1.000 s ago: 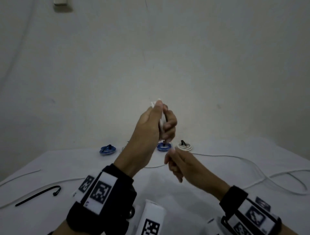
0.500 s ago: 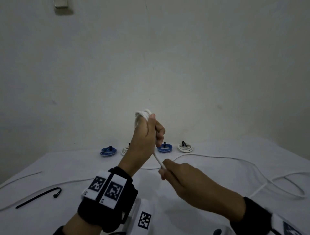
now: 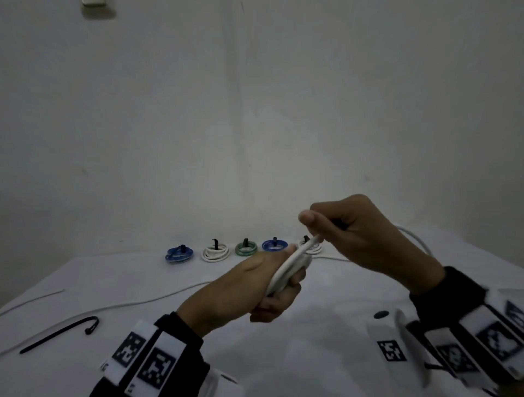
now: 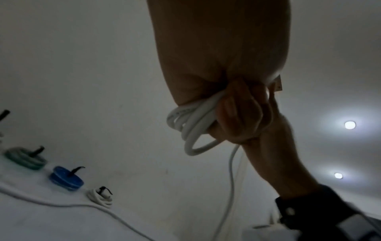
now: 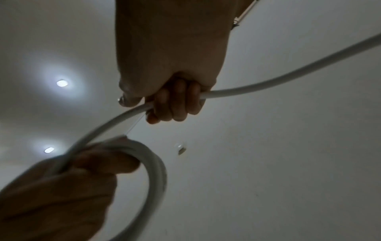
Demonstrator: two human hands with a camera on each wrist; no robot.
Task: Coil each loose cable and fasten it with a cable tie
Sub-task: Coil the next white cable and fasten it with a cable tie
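Dim room: white table point(image 3: 326, 326), bare wall point(image 3: 255, 113), ceiling lights.

Table covered in a plain white sheet, faintly creased, its far edge meeting the wall. Wall pale grey-white and unpainted-looking, with a thin vertical line point(image 3: 241, 85) running down from the top, a small dark mark point(image 3: 84, 171) at the left and another point(image 3: 366, 178) at the right. A pale rectangular fitting point(image 3: 93, 3) sits high on the wall at top left, cut off by the frame edge. Left wrist view: two round recessed ceiling lights point(image 4: 350, 125), both lit and haloed. Right wrist view: a small fitting point(image 5: 180, 149) on the ceiling, too blurred to identify.
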